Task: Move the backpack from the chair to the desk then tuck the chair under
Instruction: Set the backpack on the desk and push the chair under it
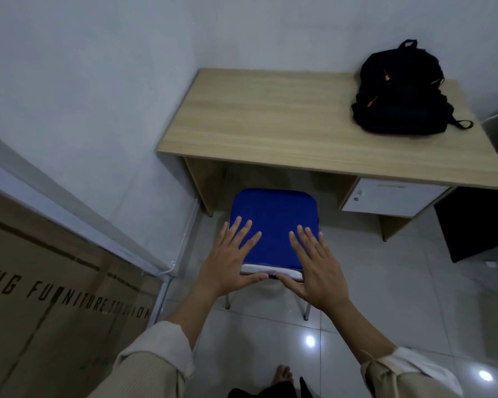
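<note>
You are looking down at a blue-cushioned chair (273, 225) that stands on a pale tiled floor (385, 297) in front of a light wooden desk (270, 122). The far edge of the chair's seat sits at the desk's opening, between the desk's left side panel and a white drawer unit (385, 199) on the right; most of the seat lies out on your side of the desk's front edge.

Your left hand (230, 262) lies flat with the fingers (242, 228) spread wide and straight, resting over the near left part of the blue cushion. Its thumb stretches along the white near edge of the seat. Your right hand (316, 268) mirrors it on the near right part, fingers fanned out and extended, thumb pointing inward along the same white edge. The two thumbs nearly meet at the middle. Neither hand is curled around anything; whether the palms press firmly on the seat cannot be told.

The black backpack (400, 90) lies on the desk's top at its far right corner, by the wall, well apart from the chair and from both hands.

A large cardboard box (41, 297) with black lettering stands at your left.
</note>
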Available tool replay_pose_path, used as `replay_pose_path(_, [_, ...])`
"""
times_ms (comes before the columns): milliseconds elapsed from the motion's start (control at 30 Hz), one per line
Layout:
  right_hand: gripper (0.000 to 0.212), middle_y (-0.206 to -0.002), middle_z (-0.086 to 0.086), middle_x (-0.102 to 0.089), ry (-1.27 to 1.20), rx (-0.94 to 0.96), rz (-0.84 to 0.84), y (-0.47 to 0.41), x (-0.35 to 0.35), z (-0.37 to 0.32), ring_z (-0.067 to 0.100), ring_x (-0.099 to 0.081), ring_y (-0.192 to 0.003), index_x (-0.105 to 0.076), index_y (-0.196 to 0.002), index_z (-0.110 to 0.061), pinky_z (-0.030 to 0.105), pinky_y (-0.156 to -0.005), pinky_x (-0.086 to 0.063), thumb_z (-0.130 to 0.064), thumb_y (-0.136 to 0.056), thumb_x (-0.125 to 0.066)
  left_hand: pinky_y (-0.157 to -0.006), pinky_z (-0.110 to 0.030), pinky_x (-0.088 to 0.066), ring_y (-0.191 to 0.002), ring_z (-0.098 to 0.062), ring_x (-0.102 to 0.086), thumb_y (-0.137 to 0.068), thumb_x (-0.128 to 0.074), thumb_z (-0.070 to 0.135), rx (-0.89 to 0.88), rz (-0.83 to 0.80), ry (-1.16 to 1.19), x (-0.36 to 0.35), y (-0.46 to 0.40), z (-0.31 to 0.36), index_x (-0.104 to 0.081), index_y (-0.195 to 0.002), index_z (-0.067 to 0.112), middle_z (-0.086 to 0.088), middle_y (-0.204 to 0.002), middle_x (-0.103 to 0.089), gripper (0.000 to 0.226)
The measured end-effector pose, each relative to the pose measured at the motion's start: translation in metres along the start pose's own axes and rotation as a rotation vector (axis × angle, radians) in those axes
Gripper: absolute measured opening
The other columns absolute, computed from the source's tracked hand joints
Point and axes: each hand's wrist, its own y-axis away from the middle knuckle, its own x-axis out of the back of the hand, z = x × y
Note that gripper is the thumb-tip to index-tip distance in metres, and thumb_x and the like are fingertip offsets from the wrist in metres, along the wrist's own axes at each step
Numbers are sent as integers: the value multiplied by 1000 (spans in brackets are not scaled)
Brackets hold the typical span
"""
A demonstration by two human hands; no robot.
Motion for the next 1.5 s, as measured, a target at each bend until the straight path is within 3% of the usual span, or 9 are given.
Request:
replay_pose_path(233, [90,-160,13,-7,6,43,-27,-55,4,14,22,1,-148,-10,-151,-12,44,-119,-6,-74,-88,-28,-116,-54,-2,-145,-23,10,-81,-34,76,-2,-7,24,3,-38,-27,-17,-148,24,-8,-159,-5,86])
replay_pose_path(467, [92,-160,12,-3,-26,68,-1,-113,-6,0,21,6,-148,-6,-151,-10,43,-119,-2,-74,-88,-27,-117,-48,0,-146,-25,3,-81,-30,78,-26,-14,-50,12,-66,-85,-27,-146,22,-9,-158,-12,86])
replay_pose_path(1133, [90,-156,5,-28,-15,-24,91,-306,-18,-22,22,-14,-147,-22,-149,-13,54,-118,-12,-75,-85,-35,-115,-55,-17,-143,-32,-18,-78,-45,74,-143,74,-27,38,-188,-250,-50,-133,15,-15,-149,-35,81])
replay_pose_path(1500, [83,-154,5,-33,-25,-32,157,-367,-21,-32,23,-17,-146,-28,-148,-17,55,-117,-16,-71,-86,-40,-115,-55,-14,-142,-34,-19,-78,-44,75,-190,113,-30,56,-232,-304,-54,-129,14,-16,-147,-38,80])
